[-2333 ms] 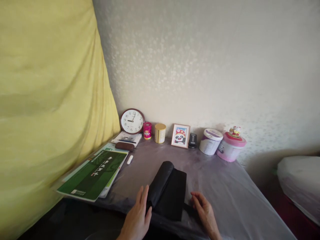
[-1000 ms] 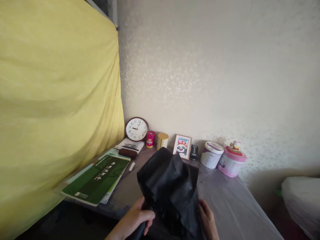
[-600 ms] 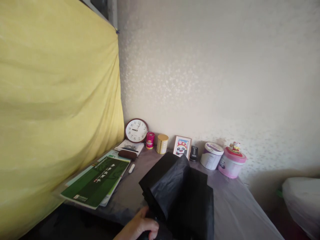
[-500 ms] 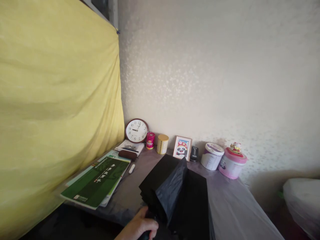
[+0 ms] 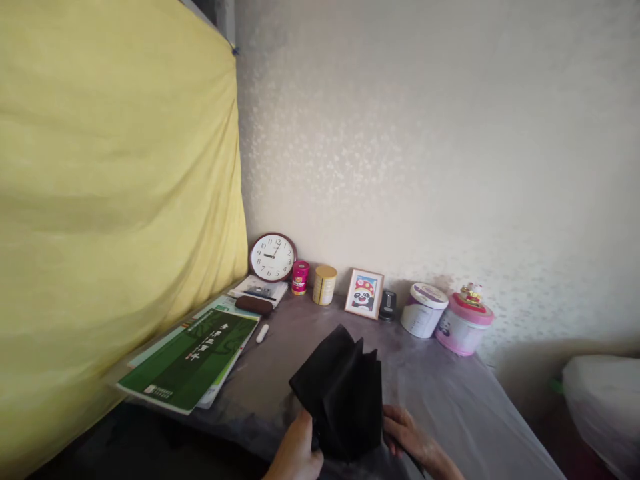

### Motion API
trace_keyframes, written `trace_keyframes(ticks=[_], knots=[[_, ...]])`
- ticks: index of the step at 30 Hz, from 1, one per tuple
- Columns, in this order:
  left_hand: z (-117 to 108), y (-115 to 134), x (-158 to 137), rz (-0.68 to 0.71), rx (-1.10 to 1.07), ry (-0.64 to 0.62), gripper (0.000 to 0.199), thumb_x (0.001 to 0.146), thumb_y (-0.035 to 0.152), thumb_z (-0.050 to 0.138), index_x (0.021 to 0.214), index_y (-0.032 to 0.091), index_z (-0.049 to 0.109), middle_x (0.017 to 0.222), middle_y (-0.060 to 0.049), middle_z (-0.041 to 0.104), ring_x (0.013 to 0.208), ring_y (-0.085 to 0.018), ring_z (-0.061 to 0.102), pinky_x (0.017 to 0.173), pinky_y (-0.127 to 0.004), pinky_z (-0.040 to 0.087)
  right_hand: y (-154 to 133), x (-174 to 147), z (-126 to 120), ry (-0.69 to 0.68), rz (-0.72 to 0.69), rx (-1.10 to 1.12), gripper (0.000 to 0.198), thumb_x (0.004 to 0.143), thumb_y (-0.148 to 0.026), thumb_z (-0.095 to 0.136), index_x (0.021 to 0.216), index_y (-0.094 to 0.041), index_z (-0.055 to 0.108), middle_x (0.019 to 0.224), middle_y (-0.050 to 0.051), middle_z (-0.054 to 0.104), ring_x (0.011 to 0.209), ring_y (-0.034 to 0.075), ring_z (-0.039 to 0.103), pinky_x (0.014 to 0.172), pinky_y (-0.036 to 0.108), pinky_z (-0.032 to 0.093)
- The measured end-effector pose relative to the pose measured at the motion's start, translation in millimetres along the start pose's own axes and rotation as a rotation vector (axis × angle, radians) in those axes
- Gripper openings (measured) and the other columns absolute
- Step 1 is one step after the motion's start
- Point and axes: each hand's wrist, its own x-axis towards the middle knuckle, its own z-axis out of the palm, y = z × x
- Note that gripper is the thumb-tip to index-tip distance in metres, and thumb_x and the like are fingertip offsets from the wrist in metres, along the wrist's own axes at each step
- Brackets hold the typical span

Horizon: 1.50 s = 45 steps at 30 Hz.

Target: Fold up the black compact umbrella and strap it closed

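Observation:
A black folding umbrella [image 5: 345,400] is in front of me above the table's near part, its canopy loose and bunched in pointed folds. My left hand [image 5: 299,450] is closed around its dark handle at the lower left, most of which is hidden by the fingers. On the other side, my right hand [image 5: 407,437] has its fingers bent together at the canopy's right edge, gripping the fabric there. A thin dark strip shows below the right hand; I cannot tell whether it belongs to the umbrella.
Green-covered books [image 5: 193,363] lie at the left, with a brown case [image 5: 254,305] and a white stick-like object [image 5: 263,333] nearby. Along the wall stand a clock [image 5: 273,257], a red tin [image 5: 301,278], a yellow-lidded can [image 5: 325,287], a framed panda picture [image 5: 365,293] and two tubs [image 5: 424,312].
My right hand has come into view at the umbrella's right side. The canopy, spread wider before, is now gathered narrower and sits lower. My left hand has shifted slightly right.

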Motion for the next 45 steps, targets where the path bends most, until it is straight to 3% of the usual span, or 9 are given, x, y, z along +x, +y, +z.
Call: trace_keyframes(ticks=[4, 9, 14, 18, 23, 26, 29, 37, 45], knots=[[6, 9, -4, -0.008, 0.481, -0.03, 0.074, 0.064, -0.001, 0.043, 0.136, 0.006, 0.027, 0.134, -0.022, 0.033, 0.103, -0.03, 0.054, 0.09, -0.039, 0.042, 20, -14, -13, 0.035, 0.042, -0.015, 0.034, 0.074, -0.049, 0.046, 0.068, -0.015, 0.045, 0.046, -0.004, 0.045, 0.038, 0.005, 0.037, 0.04, 0.017, 0.027], [8, 25, -11, -0.061, 0.612, -0.094, 0.081, 0.066, -0.003, 0.038, 0.141, 0.003, 0.008, 0.138, -0.025, 0.025, 0.094, -0.028, 0.058, 0.083, -0.04, 0.045, 38, -28, -23, 0.183, 0.093, -0.16, 0.036, 0.073, -0.051, 0.042, 0.068, -0.017, 0.049, 0.056, 0.002, 0.057, 0.051, 0.014, 0.054, 0.048, 0.023, 0.039], [4, 9, -9, 0.003, 0.464, -0.093, 0.082, 0.071, 0.01, 0.048, 0.143, 0.01, 0.008, 0.145, -0.017, 0.016, 0.114, -0.025, 0.048, 0.097, -0.032, 0.038, 32, -30, -35, 0.652, -0.082, -0.469, 0.036, 0.075, -0.048, 0.042, 0.075, -0.019, 0.063, 0.079, 0.008, 0.065, 0.075, 0.022, 0.061, 0.071, 0.034, 0.045], [5, -5, -5, 0.064, 0.141, -0.087, 0.083, 0.067, 0.01, 0.049, 0.142, 0.014, 0.013, 0.144, -0.013, 0.022, 0.126, -0.023, 0.035, 0.105, -0.032, 0.029, -3, -28, -27, 0.826, -0.27, -0.437, 0.034, 0.083, -0.044, 0.042, 0.096, -0.019, 0.061, 0.093, 0.008, 0.063, 0.083, 0.019, 0.06, 0.073, 0.029, 0.047], [16, -10, -2, -0.102, -0.126, -0.188, 0.087, 0.071, 0.012, 0.046, 0.142, 0.026, -0.002, 0.141, -0.014, 0.028, 0.096, -0.023, 0.059, 0.08, -0.04, 0.05, -43, -16, 4, 0.683, -0.502, -0.628, 0.035, 0.089, -0.029, 0.035, 0.12, -0.021, 0.049, 0.093, 0.007, 0.058, 0.08, 0.015, 0.058, 0.073, 0.026, 0.047], [22, -13, 0, 0.063, 0.044, -0.077, 0.088, 0.064, 0.005, 0.047, 0.143, 0.017, 0.009, 0.144, -0.012, 0.022, 0.126, -0.024, 0.036, 0.106, -0.036, 0.031, -50, -5, 15, 0.647, -0.502, -0.77, 0.038, 0.089, -0.02, 0.032, 0.124, -0.023, 0.046, 0.098, 0.006, 0.057, 0.082, 0.015, 0.058, 0.072, 0.026, 0.047], [25, -10, 1, 0.121, 0.209, -0.067, 0.088, 0.062, 0.002, 0.045, 0.142, 0.006, 0.008, 0.145, -0.014, 0.017, 0.133, -0.021, 0.022, 0.111, -0.03, 0.019, -48, 4, 15, 0.652, -0.482, -0.805, 0.033, 0.088, -0.017, 0.03, 0.111, -0.022, 0.053, 0.098, 0.005, 0.057, 0.079, 0.014, 0.059, 0.067, 0.024, 0.047], [30, 18, -7, -0.017, 0.526, -0.156, 0.091, 0.061, -0.001, 0.04, 0.14, 0.008, -0.002, 0.146, -0.017, 0.001, 0.098, -0.031, 0.058, 0.083, -0.041, 0.047, -51, 31, 12, 0.667, -0.591, -0.645, 0.026, 0.092, -0.023, 0.031, 0.095, -0.02, 0.056, 0.097, 0.005, 0.056, 0.085, 0.013, 0.058, 0.076, 0.023, 0.044], [53, 21, 1, -0.101, 0.729, -0.219, 0.077, 0.068, -0.006, 0.024, 0.142, 0.013, 0.012, 0.145, -0.015, 0.002, 0.089, -0.028, 0.062, 0.075, -0.04, 0.051, -36, 67, 38, 0.642, -0.647, -0.71, 0.024, 0.091, -0.02, 0.035, 0.094, -0.02, 0.058, 0.095, 0.004, 0.057, 0.089, 0.012, 0.055, 0.078, 0.021, 0.043]])
